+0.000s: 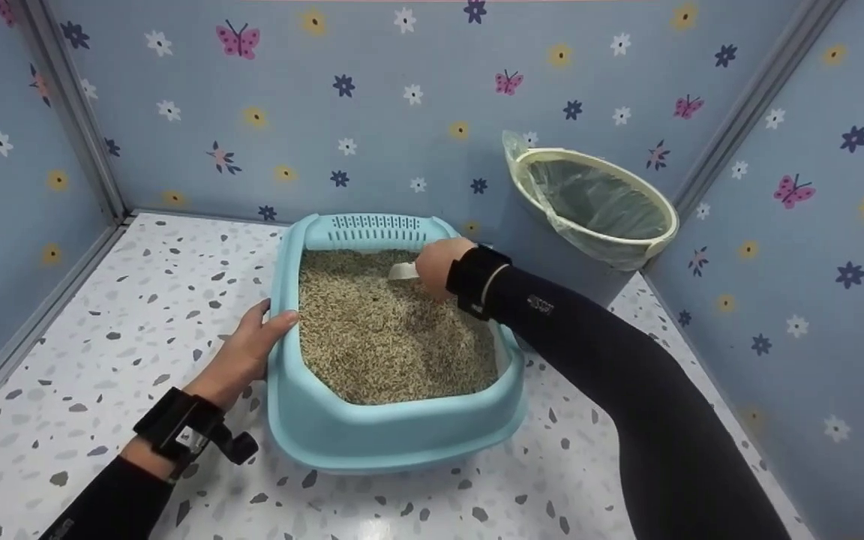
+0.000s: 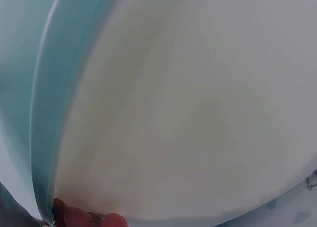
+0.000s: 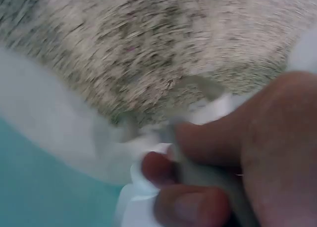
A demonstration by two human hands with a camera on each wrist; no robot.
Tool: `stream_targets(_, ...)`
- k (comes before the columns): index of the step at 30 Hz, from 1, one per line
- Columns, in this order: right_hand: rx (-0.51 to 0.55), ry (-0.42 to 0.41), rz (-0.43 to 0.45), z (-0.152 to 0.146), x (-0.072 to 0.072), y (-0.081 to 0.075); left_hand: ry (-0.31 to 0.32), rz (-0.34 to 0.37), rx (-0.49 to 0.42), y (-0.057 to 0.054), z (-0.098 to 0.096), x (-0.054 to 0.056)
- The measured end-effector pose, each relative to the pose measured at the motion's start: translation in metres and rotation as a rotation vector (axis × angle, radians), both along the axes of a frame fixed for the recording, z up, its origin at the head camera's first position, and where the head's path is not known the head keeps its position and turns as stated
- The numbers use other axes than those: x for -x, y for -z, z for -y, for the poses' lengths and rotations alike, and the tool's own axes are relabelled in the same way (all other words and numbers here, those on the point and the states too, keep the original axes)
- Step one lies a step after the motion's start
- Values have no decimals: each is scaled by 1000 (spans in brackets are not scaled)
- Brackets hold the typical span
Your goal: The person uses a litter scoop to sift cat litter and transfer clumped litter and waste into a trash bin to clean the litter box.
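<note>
A light-blue litter box (image 1: 394,435) with a raised, slotted back stands on the speckled surface, holding grainy tan litter (image 1: 357,337). My left hand (image 1: 248,345) grips its left rim, thumb over the edge; in the left wrist view its fingertips (image 2: 114,220) show under the rim against the white outer wall. My right hand (image 1: 439,266) is over the back right part of the box and holds a pale litter scoop (image 1: 403,271). The right wrist view, blurred, shows thumb and fingers curled round the grey scoop handle (image 3: 198,175), its head at the litter.
Behind and right of the box stands a grey bin (image 1: 616,281) with a pale rim and a translucent liner bag (image 1: 589,199) folded over it. Blue flowered panels (image 1: 402,112) enclose the back and both sides. White speckled surface (image 1: 132,330) extends around the box.
</note>
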State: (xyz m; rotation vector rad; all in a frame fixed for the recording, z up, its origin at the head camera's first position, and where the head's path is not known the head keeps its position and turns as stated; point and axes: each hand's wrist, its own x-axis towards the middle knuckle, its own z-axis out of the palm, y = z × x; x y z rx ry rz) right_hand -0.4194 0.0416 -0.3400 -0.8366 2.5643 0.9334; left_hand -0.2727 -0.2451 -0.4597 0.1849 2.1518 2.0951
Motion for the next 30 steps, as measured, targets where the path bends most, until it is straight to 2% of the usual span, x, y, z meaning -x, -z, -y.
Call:
stream_targets(4, 78, 152, 175, -5, 8, -22, 1, -3, -4, -1, 2, -1)
stream_targets(7, 133, 194, 262, -12, 13, -40, 5, -11, -15, -1, 2, 0)
stream_targets(9, 127, 181, 302, -16, 18, -48, 8, -21, -25, 0, 1, 1)
stream_targets(10, 122, 167, 328, -19, 20, -51, 8, -24, -30, 0, 1, 1)
stream_targets(14, 186, 212, 433, -30, 32, -60, 1, -21, -30, 2, -1, 1)
stream_targets(16, 259, 285, 487, -36, 35, -62, -2, -11, -23, 3, -1, 0)
stream_targets(18, 308, 351, 501, -40, 36, -63, 2, -6, -19, 3, -2, 0)
stream_targets(20, 308, 354, 451, -40, 33, -64, 5, -2, -20, 2, -3, 1)
stream_targets(22, 272, 303, 343, -34, 26, -65, 5, -7, -19, 1, -3, 1)
stream_targets(26, 88, 120, 39, -11, 8, -57, -6, -20, -15, 0, -2, 1)
stream_targets(28, -11, 72, -79, -2, 0, -47, -11, -24, -12, 1, -2, 1)
stream_targets(30, -99, 49, -151, 3, -7, -36, -8, -24, -13, 2, -2, 1)
